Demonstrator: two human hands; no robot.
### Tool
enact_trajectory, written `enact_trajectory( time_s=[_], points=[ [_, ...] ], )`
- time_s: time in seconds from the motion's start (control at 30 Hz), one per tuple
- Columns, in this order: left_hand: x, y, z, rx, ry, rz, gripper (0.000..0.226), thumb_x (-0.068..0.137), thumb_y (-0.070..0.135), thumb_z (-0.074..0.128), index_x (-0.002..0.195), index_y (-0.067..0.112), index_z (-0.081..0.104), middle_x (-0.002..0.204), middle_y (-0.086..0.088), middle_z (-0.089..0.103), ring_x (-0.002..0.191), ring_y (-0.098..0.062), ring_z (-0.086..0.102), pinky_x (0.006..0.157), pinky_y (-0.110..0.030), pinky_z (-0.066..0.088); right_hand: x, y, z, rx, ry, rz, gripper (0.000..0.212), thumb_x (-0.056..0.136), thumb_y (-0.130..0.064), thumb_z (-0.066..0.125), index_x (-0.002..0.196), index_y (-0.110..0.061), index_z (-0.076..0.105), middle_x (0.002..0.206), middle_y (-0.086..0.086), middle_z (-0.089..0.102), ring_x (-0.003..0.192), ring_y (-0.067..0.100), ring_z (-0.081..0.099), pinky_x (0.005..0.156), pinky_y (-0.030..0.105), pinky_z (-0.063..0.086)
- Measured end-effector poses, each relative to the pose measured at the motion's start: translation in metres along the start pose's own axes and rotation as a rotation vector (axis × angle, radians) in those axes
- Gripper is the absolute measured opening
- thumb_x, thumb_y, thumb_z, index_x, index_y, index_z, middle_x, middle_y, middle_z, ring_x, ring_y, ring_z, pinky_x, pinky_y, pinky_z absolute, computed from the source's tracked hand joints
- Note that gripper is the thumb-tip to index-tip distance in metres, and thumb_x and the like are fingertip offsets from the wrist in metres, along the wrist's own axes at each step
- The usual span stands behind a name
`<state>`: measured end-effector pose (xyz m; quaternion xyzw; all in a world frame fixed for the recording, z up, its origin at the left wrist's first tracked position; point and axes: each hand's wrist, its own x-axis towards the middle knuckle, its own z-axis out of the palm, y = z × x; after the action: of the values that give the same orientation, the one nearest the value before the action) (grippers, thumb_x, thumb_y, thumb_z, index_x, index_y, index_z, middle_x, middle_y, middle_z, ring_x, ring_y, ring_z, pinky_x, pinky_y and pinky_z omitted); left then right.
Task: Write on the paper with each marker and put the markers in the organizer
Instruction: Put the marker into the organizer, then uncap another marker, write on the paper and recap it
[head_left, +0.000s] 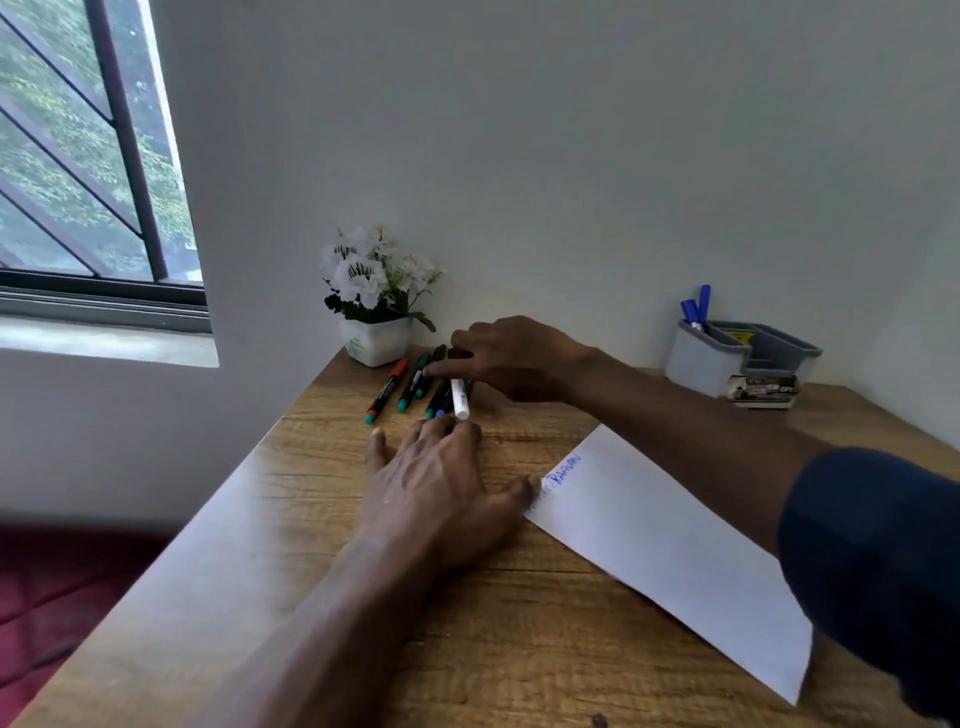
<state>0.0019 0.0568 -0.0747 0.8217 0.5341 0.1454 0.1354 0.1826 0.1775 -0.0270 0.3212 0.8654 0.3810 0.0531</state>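
Right fingers (441, 369): the forefinger is stretched out straight, its tip on or just over a green-capped marker (422, 375); the other fingers bend down over the row, and I cannot tell whether they grip anything.
Right hand (519, 364): hangs over the far end of the loose markers (410, 387), its arm reaching across from a dark blue sleeve (872, 561).
Left fingers (441, 431): straight and spread wide, holding nothing, the tips just short of the near ends of the markers.
Left hand (436, 493): lies palm down on the table (311, 597), the thumb touching the near corner of the paper (670, 540).
Loose markers: lie side by side near the far left corner of the table; a red-capped marker (387, 389) is leftmost, and a white marker (460, 399) is at the right, its far end hidden under the right hand.
Paper: flat on the table at a slant, with blue writing (566, 467) near the left thumb.
Organizer (743, 358): grey, at the far right by the wall, well apart from both hands; two blue markers (696, 309) stand in its left compartment.
Flower pot (376, 340): white, with white flowers, just behind the loose markers.
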Motion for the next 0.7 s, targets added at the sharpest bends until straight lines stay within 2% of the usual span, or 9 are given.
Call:
enact_trajectory(
  time_s=[0.1,0.2,0.27,0.37,0.47,0.53,0.6,0.7],
  points=[
    [0.001,-0.001,0.002,-0.001,0.019,0.007,0.083,0.082,0.082,0.045,0.148,0.032,0.04,0.166,0.003,0.024,0.153,-0.018,0.021,0.124,-0.055,0.002,0.009,0.0,0.0,-0.029,-0.018,-0.068,0.059,0.101,-0.011,0.049,0.155,-0.029,0.037,0.12,0.017,0.057,0.091,0.031,0.061,0.059,0.04,0.049],
    [0.003,-0.001,0.003,-0.001,0.02,0.005,0.084,0.082,0.082,0.045,0.149,0.031,0.04,0.166,0.002,0.025,0.152,-0.019,0.022,0.124,-0.056,0.003,0.009,0.002,0.003,-0.048,0.066,-0.116,0.043,0.093,-0.008,0.064,0.135,-0.018,0.063,0.099,0.016,0.065,0.076,0.032,0.064,0.05,0.034,0.044],
    [0.001,-0.001,0.003,-0.004,0.016,0.006,0.085,0.082,0.083,0.045,0.149,0.031,0.039,0.166,0.001,0.024,0.152,-0.02,0.022,0.124,-0.057,0.003,0.006,0.003,0.005,-0.092,0.112,-0.109,0.035,0.089,-0.007,0.07,0.123,-0.014,0.071,0.089,0.014,0.066,0.071,0.03,0.065,0.047,0.032,0.044],
    [-0.001,0.0,0.001,-0.002,0.02,0.01,0.081,0.083,0.082,0.045,0.147,0.032,0.04,0.165,0.001,0.025,0.152,-0.019,0.023,0.123,-0.057,0.004,-0.004,0.004,-0.002,-0.079,0.198,-0.027,0.03,0.088,-0.005,0.069,0.116,-0.014,0.074,0.084,0.012,0.068,0.07,0.03,0.064,0.046,0.032,0.046],
    [-0.003,0.001,-0.001,-0.005,0.02,0.008,0.079,0.083,0.082,0.044,0.145,0.033,0.042,0.164,0.002,0.028,0.15,-0.019,0.026,0.123,-0.058,0.005,-0.025,0.003,-0.024,0.02,0.314,0.18,0.027,0.089,-0.015,0.066,0.115,-0.018,0.072,0.086,0.006,0.071,0.074,0.027,0.066,0.05,0.032,0.048],
    [-0.003,0.001,-0.002,-0.006,0.007,-0.002,0.08,0.082,0.083,0.044,0.145,0.034,0.041,0.164,0.003,0.028,0.149,-0.019,0.028,0.123,-0.058,0.007,-0.046,-0.001,-0.04,0.224,0.386,0.39,0.025,0.091,-0.024,0.061,0.114,-0.02,0.071,0.087,0.002,0.073,0.076,0.023,0.067,0.056,0.037,0.054],
    [-0.005,0.003,-0.003,-0.002,0.009,-0.009,0.079,0.082,0.082,0.045,0.145,0.035,0.041,0.162,0.003,0.03,0.148,-0.019,0.03,0.123,-0.058,0.009,-0.071,-0.012,-0.054,0.548,0.483,0.591,0.02,0.09,-0.025,0.063,0.107,-0.02,0.071,0.088,-0.002,0.075,0.075,0.017,0.07,0.064,0.04,0.056],
    [-0.009,0.007,-0.006,-0.003,0.066,-0.007,0.076,0.084,0.076,0.052,0.147,0.036,0.038,0.159,0.002,0.035,0.146,-0.021,0.034,0.122,-0.057,0.015,-0.102,-0.038,-0.075,1.086,0.651,0.839,0.012,0.086,-0.006,0.072,0.096,-0.012,0.073,0.085,-0.001,0.076,0.074,0.015,0.074,0.062,0.028,0.054]
  ],
)
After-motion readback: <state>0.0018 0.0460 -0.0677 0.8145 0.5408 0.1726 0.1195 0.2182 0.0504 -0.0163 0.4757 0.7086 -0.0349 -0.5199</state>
